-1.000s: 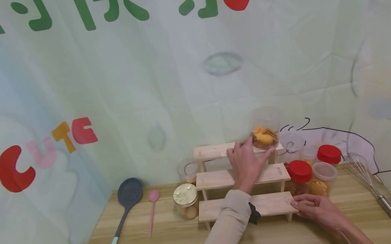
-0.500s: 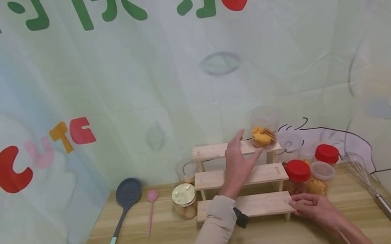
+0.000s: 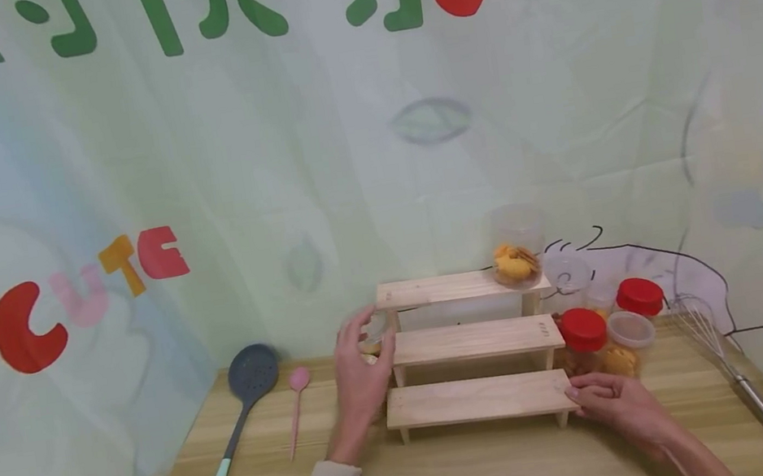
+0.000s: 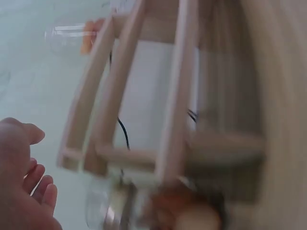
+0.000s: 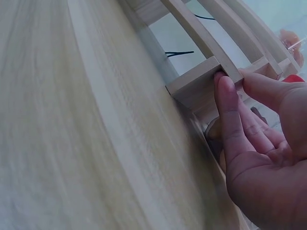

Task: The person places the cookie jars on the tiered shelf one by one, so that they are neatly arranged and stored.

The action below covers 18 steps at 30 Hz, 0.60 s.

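A three-tier wooden shelf (image 3: 480, 400) stands on the table. At the right end of its lowest board, my right hand (image 3: 617, 404) pinches the corner between thumb and fingers, as the right wrist view also shows with the board edge (image 5: 230, 69). My left hand (image 3: 359, 377) is at the shelf's left side, fingers spread and bent, nothing in its grasp. Behind it a clear jar (image 3: 374, 328) shows in part; the gold-lidded jar there is mostly hidden. On the top board's right end sits a clear jar of yellow and brown snacks (image 3: 514, 263).
Red-lidded jars (image 3: 583, 330) and a clear-lidded jar (image 3: 624, 354) crowd the shelf's right side. A whisk (image 3: 745, 389) lies at far right. To the left lie a slotted spatula (image 3: 252, 377) and a small pink spoon (image 3: 298, 380). A printed cloth (image 3: 267, 164) hangs behind.
My left hand has let go of the snack jar on the top board and moved left and down to the jars beside the shelf. The right hand has stayed at the board's corner.
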### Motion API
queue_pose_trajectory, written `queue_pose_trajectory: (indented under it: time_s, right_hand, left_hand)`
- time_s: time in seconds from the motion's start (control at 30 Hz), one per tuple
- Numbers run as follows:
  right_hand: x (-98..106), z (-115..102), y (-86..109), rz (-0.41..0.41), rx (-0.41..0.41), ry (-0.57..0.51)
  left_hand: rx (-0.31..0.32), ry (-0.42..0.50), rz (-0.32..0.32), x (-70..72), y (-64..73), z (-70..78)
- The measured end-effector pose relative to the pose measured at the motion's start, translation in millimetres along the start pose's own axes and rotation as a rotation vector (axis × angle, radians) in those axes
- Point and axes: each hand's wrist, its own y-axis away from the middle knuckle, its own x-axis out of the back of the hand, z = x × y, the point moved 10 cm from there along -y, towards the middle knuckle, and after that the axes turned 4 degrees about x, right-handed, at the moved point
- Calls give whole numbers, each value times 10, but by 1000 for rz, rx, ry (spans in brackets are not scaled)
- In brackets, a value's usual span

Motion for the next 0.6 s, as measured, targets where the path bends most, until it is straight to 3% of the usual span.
queue_pose_trajectory:
  time_s: [0.1,0.23,0.47,0.6]
  right_hand:
    - [-6,-5,7,6,3,7]
    - [6,-2,15,21,-4,10]
    - [-3,11,13,23,-8,35]
    - [9,9,1,21,11,58]
  left_hand:
    - [59,-13,15,226,115,-277]
    - [179,-70,-51,343,269,-601]
    - [318,-114,-237,297,445,-883]
    - [350,-117,-287,227,504,-982]
